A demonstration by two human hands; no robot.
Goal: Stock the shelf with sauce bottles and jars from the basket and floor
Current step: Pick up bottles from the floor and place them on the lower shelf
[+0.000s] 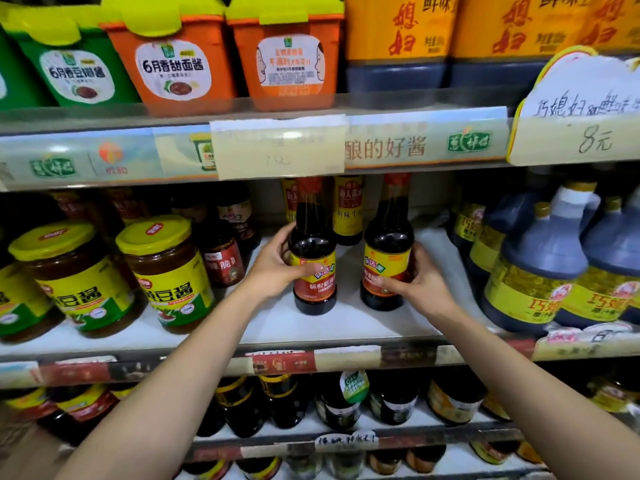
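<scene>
Two grips closed, left hand (273, 268) round left dark-sauce bottle (317, 299), right hand (419, 285) round right bottle (388, 244).

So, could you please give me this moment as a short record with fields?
place: middle shelf of a shop rack
left hand: grips left bottle
right hand: grips right bottle
bottles: dark sauce, red caps, upright, side by side, not touching
to the left: yellow-lidded jars
to the right: large dark jugs
shelf above: green and orange tubs
</scene>
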